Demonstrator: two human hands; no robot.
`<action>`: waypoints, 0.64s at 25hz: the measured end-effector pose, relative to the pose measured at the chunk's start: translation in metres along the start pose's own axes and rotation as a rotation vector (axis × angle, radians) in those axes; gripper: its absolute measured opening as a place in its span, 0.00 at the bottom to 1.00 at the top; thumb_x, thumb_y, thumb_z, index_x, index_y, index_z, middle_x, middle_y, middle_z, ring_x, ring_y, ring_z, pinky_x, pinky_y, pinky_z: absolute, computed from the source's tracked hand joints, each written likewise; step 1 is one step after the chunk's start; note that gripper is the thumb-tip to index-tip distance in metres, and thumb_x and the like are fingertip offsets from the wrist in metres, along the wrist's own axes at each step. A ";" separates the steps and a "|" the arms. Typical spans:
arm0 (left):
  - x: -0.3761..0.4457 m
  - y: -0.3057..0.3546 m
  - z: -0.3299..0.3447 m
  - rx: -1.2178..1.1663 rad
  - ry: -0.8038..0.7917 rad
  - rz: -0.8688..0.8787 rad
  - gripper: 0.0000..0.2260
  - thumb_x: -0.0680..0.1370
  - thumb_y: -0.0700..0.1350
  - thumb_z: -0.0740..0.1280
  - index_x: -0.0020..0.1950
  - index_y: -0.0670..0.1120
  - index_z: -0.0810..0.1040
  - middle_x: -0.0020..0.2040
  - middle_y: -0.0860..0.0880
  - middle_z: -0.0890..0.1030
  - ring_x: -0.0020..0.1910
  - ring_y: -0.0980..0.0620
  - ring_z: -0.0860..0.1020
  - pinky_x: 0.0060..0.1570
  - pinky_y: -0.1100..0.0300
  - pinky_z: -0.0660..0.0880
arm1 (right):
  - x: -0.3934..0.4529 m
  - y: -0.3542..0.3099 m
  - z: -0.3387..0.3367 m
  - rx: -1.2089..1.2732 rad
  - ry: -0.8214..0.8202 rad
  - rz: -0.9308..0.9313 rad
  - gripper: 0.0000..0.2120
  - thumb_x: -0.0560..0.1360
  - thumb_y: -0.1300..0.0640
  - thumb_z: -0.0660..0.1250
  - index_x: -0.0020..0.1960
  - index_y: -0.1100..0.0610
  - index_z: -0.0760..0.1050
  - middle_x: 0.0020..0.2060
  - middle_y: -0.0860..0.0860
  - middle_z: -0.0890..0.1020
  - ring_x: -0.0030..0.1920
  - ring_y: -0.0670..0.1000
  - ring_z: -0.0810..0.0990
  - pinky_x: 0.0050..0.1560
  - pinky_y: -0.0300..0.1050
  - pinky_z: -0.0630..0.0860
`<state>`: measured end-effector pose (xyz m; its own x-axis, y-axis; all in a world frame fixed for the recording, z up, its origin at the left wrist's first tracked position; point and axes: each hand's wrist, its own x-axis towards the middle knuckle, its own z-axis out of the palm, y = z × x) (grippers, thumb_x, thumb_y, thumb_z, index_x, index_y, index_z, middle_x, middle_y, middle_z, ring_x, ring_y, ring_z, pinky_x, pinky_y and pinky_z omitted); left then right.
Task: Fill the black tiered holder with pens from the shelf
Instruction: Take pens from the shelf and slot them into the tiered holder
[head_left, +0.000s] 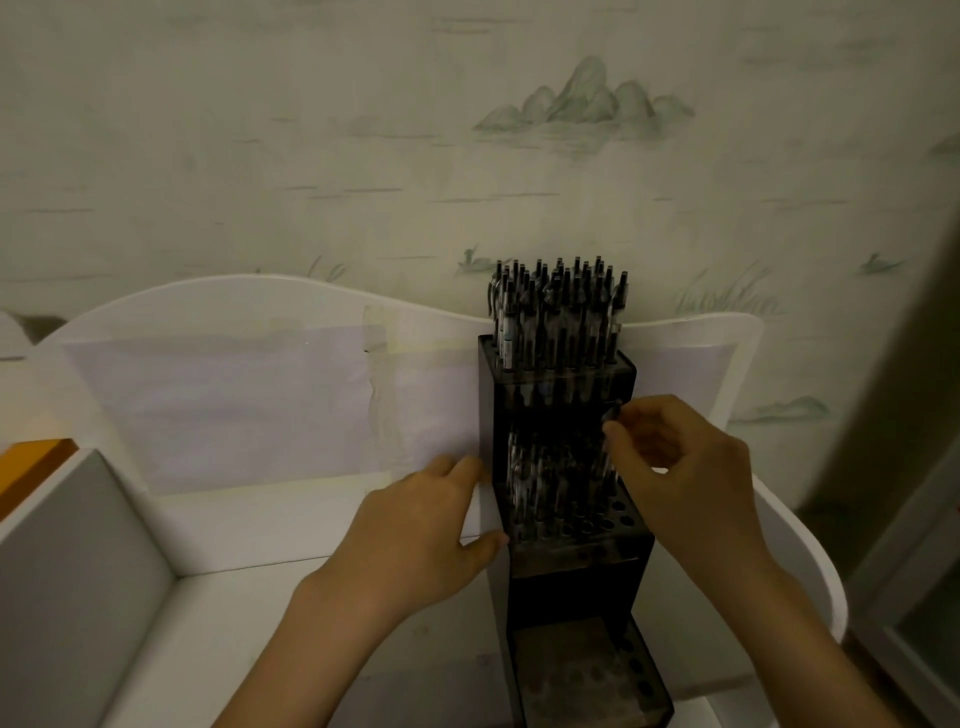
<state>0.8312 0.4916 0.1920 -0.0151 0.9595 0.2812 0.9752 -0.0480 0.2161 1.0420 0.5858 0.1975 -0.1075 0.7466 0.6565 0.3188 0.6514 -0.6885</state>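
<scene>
Nearest the person, the bottom tier (587, 670) of the black tiered holder (566, 519) shows open holes and no pens that can be made out, so the filling looks well short of done. Just above it, the left hand (415, 540) rests against the holder's left wall, fingers fairly straight along the edge and the thumb touching the front corner; that brace should stay firm, since a tall narrow stand could tip when a pen is pushed down. The right hand (680, 478) hovers over the middle tier (566, 499), its fingertips (613, 431) pinched together on a dark pen (613, 413) held near its upper end. The pen is blurred, so its exact tilt cannot be told. To seat it well, the person would do best to hold it upright, aim for one of the empty holes at the right of that tier, and lower it straight without knocking the neighbours. Farther back, the top tier (558, 322) stands crowded with pens against the white shelf back panel (249, 395) and the patterned wall (363, 156).
</scene>
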 end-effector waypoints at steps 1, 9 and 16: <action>-0.001 0.001 0.000 0.005 -0.002 -0.003 0.23 0.75 0.64 0.61 0.67 0.59 0.64 0.61 0.58 0.72 0.55 0.57 0.75 0.49 0.57 0.77 | 0.000 0.002 0.001 0.013 -0.004 -0.001 0.03 0.74 0.58 0.72 0.47 0.52 0.79 0.37 0.40 0.82 0.39 0.39 0.82 0.41 0.26 0.75; -0.012 0.009 0.000 -0.051 0.007 -0.051 0.23 0.75 0.64 0.62 0.68 0.60 0.63 0.62 0.58 0.72 0.57 0.57 0.75 0.50 0.57 0.77 | -0.007 0.021 0.014 0.020 -0.124 0.015 0.04 0.74 0.58 0.72 0.46 0.53 0.79 0.37 0.43 0.83 0.39 0.37 0.81 0.40 0.24 0.74; -0.017 0.019 0.006 -0.109 0.031 -0.110 0.22 0.75 0.63 0.63 0.67 0.60 0.64 0.61 0.58 0.73 0.55 0.57 0.76 0.52 0.57 0.77 | -0.001 0.027 0.015 -0.059 -0.169 0.004 0.03 0.73 0.57 0.74 0.44 0.54 0.80 0.33 0.40 0.80 0.40 0.34 0.80 0.38 0.22 0.72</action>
<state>0.8513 0.4755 0.1860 -0.1292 0.9517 0.2786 0.9376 0.0258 0.3468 1.0362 0.6050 0.1735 -0.2615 0.7643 0.5895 0.3733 0.6433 -0.6685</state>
